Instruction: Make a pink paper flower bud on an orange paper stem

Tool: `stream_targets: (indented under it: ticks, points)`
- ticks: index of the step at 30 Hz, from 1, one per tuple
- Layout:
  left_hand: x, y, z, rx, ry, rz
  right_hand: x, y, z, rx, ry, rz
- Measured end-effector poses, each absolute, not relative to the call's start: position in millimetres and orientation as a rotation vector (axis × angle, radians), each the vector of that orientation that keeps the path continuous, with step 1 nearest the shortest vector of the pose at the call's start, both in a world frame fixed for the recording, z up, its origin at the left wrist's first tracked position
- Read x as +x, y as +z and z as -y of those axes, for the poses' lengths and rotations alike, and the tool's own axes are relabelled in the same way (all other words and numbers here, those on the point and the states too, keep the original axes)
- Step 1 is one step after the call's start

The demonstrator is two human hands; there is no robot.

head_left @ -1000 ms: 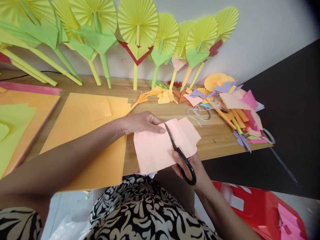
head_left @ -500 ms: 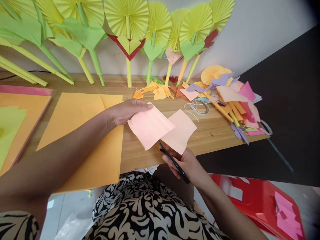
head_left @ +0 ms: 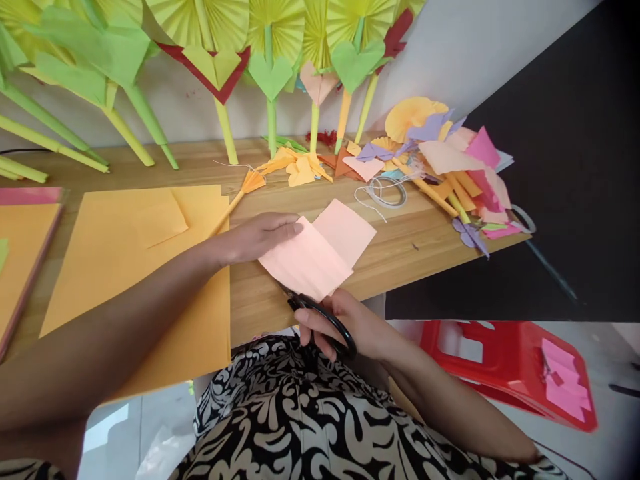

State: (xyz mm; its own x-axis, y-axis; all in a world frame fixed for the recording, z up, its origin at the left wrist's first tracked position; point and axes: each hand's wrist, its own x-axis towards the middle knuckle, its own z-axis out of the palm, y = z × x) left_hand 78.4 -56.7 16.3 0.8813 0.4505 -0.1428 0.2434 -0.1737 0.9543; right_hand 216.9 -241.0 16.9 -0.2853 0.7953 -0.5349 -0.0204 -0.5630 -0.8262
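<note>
Pink paper and scissors at the worktop (head_left: pixel 400 250) edge

Left hand (head_left: pixel 257 235) pinches the folded pink paper (head_left: pixel 320 250); right hand (head_left: pixel 345 323) is closed around the black scissors (head_left: pixel 323 320) beneath it.

no text, label, brand, number or sign can be read anywhere in view. the pink paper (head_left: pixel 320 253), the black scissors (head_left: pixel 325 321), the orange sheet (head_left: pixel 140 267), the paper flowers (head_left: pixel 270 73) along the wall and the red stool (head_left: pixel 500 373) all show plain, unprinted surfaces.
</note>
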Motion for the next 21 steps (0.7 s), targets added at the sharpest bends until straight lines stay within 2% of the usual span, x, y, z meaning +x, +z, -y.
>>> stream_targets:
  ticks: [4,6,9,12,14,17,21]
  points:
    - [80.8,13.9,55.5,1.93,0.181,-0.524,225.7,25.8,258.2,-1.219,2.09,1.082]
    - [81.6,11.9,55.2,1.947,0.198,-0.526,241.2,31.3,273.6,-1.238,2.003,1.26]
    - [81.1,9.7,54.9,1.934,0.203,-0.549,282.7,35.3,291.3,-1.529,1.5,1.401]
    - [79.5,7.1,54.7,1.832,0.169,-0.597,338.0,29.7,291.3,-2.063,0.633,1.398]
    - [78.4,4.8,54.8,1.724,0.135,-0.609,372.6,23.8,283.6,-2.405,0.182,1.498]
    - [77.4,2.5,55.8,1.591,0.112,-0.612,404.5,23.3,269.5,-2.609,-0.063,1.651]
    - [77.4,4.9,57.4,1.545,0.109,-0.63,394.7,38.0,244.8,-2.543,-0.235,1.613]
